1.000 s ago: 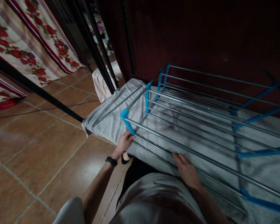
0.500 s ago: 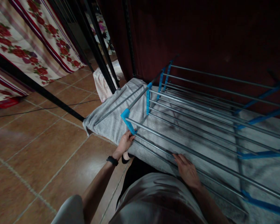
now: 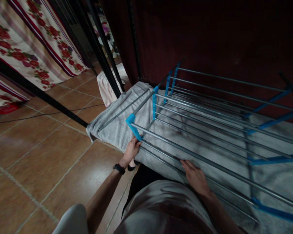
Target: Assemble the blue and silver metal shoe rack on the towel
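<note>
A metal drying rack (image 3: 200, 151) with grey rods and blue plastic joints lies across a grey cloth. My left hand (image 3: 132, 149), with a dark band on its wrist, is closed around the rack's near left corner, just under a blue joint (image 3: 136, 130). Its fingertips are partly hidden behind that corner. Farther right, my right hand (image 3: 195, 178) rests on the near lower rods. Its fingers are stretched out side by side over the metal, and the thumb is out of sight.
The grey cloth (image 3: 119, 126) covers a low surface beside a dark red panel (image 3: 210, 35). Black metal posts (image 3: 104, 48) and a floral curtain (image 3: 19, 42) stand at the left. A thin cable (image 3: 48, 113) runs over the tiled floor (image 3: 39, 156).
</note>
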Demonstrator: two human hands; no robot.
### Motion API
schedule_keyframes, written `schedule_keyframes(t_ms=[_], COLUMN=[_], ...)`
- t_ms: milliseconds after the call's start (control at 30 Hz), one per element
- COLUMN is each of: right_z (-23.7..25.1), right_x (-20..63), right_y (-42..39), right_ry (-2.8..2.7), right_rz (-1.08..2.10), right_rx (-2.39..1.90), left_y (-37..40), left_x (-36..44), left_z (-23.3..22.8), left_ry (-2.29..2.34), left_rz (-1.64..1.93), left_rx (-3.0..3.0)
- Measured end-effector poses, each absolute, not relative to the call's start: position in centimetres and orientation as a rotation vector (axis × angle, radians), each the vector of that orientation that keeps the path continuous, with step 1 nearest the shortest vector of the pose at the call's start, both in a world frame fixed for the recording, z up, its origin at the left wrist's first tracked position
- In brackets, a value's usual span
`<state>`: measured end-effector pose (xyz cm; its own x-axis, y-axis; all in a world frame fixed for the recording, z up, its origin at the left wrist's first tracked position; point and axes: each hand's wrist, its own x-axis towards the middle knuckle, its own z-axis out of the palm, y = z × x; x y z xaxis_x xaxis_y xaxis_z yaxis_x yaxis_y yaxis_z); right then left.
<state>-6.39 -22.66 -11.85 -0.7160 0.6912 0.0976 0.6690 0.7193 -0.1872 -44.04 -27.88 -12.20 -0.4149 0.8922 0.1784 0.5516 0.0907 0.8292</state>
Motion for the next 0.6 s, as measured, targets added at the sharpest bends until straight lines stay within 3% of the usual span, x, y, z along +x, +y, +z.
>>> schedule_keyframes(t_ms=[300, 600], right_z=[-12.2, -12.1], right_x=[-6.4, -7.7], right_y=[-22.5, -23.3], right_ry=[-2.72, -2.674], right_rz=[0.271, 0.023], right_rx=[-1.11, -1.207], left_y=[-28.0, -28.3], left_x=[-43.6, -43.3], left_z=[-12.1, -12.1], left_ry=[2.037, 2.051], left_rz=[1.243, 1.241], left_rx=[1.412, 1.451])
